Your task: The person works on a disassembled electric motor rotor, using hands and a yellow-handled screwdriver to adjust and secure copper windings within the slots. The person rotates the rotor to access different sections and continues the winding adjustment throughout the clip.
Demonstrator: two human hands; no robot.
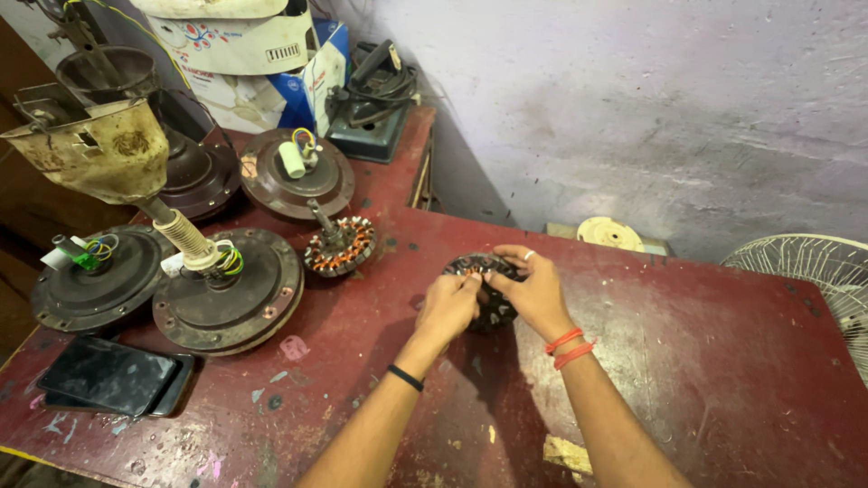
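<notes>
Gripping: stator (484, 287), both hands closed on it
Left hand (447, 307): near rim
Right hand (532, 289): over top
Spot: table (705, 361) mid, toward back edge

Both hands are meeting over a dark round stator (479, 271) lying on the worn red surface (687, 361). The left hand (448, 307) is pinching at its top edge, the right hand (533, 294) is cupping it. Another stator with copper windings (340, 246) is sitting near, beside several fan motor housings (228, 289).

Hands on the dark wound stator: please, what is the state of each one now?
Left hand: fingers closed on the near edge of the stator.
Right hand: curled over the stator, gripping its top and right side.
</notes>
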